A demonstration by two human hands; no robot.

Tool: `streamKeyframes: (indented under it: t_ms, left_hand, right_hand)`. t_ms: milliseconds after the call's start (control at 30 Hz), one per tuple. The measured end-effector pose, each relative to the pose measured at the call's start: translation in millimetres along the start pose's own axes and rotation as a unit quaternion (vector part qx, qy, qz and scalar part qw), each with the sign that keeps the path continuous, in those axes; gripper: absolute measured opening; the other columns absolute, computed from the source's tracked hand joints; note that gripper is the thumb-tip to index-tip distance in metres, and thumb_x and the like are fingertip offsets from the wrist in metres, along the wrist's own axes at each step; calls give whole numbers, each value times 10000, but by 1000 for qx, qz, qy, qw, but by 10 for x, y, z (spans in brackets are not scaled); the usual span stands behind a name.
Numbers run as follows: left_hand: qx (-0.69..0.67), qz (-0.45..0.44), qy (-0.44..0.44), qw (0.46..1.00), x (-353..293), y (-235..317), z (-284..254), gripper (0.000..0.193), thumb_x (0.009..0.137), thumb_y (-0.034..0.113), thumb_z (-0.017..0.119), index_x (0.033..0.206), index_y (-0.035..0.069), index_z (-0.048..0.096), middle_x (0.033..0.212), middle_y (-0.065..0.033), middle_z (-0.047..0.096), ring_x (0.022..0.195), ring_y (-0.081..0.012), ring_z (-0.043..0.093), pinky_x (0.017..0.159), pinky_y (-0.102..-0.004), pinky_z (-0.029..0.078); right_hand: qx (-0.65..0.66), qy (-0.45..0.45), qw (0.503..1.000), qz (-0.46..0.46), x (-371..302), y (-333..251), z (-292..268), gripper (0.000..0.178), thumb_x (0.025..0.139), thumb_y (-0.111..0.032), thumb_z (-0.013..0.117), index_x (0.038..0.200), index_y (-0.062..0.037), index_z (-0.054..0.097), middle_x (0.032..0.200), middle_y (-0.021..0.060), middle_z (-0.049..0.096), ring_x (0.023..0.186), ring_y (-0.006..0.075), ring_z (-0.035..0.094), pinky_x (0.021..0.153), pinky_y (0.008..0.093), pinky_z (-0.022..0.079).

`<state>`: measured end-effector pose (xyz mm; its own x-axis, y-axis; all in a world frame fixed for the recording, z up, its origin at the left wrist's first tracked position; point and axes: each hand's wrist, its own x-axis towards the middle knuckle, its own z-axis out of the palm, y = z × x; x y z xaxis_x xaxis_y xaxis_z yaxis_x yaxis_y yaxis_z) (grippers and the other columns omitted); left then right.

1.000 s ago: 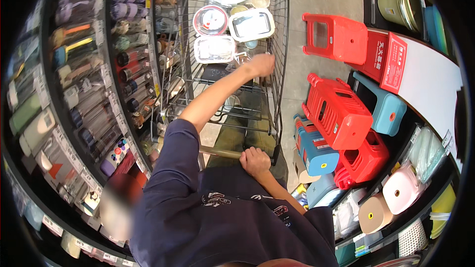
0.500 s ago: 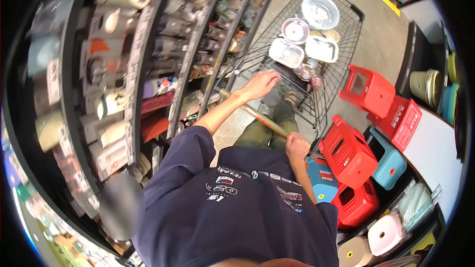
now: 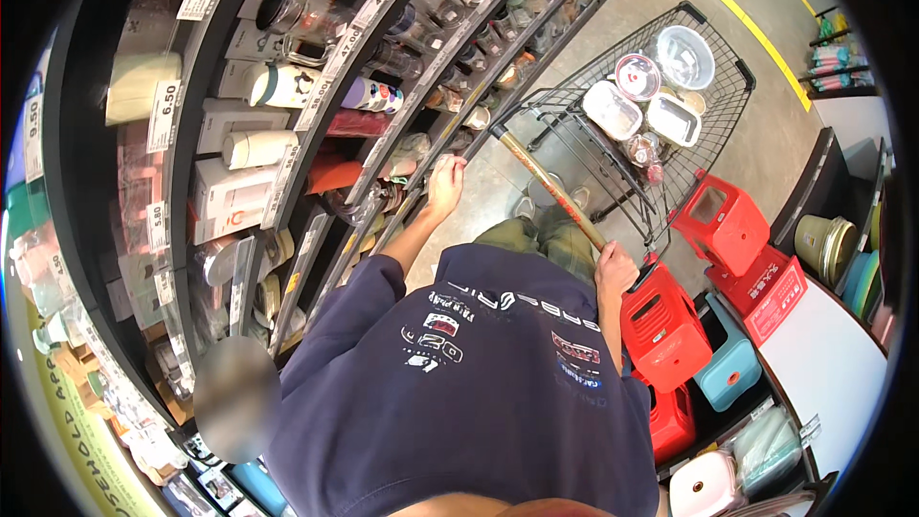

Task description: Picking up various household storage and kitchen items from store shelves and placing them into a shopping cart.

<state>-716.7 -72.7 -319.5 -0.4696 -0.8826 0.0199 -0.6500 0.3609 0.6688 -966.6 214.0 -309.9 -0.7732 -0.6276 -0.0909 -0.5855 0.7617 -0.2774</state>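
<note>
My right hand (image 3: pixel 616 270) is wrapped round the near end of the worn, yellowish push bar (image 3: pixel 550 187) of a black wire shopping cart (image 3: pixel 737 101). My left hand (image 3: pixel 446 186) is off the bar, beside the lower shelf edge on the left; its fingers are loosely bent and apart, with nothing visible in them. Whether the fingertips touch the shelf cannot be made out. In the cart lie a clear round basin (image 3: pixel 685 56), a round pink-rimmed container (image 3: pixel 638 77), two white rectangular containers (image 3: pixel 613 110) and some small wrapped items (image 3: pixel 643 148).
Tall shelves of cups (image 3: pixel 285 84), bottles and boxes run along my left. On my right stand red plastic stools (image 3: pixel 665 325), a blue stool (image 3: pixel 732 364), a red sign (image 3: pixel 771 297) and stacked buckets (image 3: pixel 825 247). Yellow lines (image 3: pixel 737 14) cross the floor ahead.
My left hand has moved from above the cart bar toward the left shelf and down. The view has turned, so the cart appears farther right. My right hand keeps hold of the bar.
</note>
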Motion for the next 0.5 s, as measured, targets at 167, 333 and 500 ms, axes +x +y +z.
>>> streamKeyframes:
  t_ms: [167, 333, 500]
  left_hand:
    - [82, -55, -110, 989, -203, -478, -27, 204, 902, 149, 463, 930, 14, 614, 960, -179, 622, 958, -340, 585, 853, -391, 454]
    - [187, -179, -253, 932, -369, -513, 75, 214, 875, 234, 492, 948, 74, 613, 947, -173, 639, 919, -360, 602, 805, -448, 475]
    - [119, -136, -288, 940, -334, -258, 208, 223, 868, 231, 501, 956, 58, 610, 956, -178, 642, 924, -353, 607, 793, -445, 478]
  right_hand:
    - [-2, 14, 1000, -12, 180, 143, 35, 339, 876, -296, 493, 651, -85, 634, 643, 147, 628, 511, 342, 597, 489, 448, 468]
    - [15, 7, 1000, -21, 424, 151, -100, 353, 877, -301, 491, 641, -78, 630, 625, 141, 625, 504, 335, 595, 488, 445, 470]
    - [16, 14, 1000, -22, 663, 258, -171, 373, 886, -307, 472, 635, -77, 624, 615, 147, 620, 504, 338, 595, 486, 446, 468]
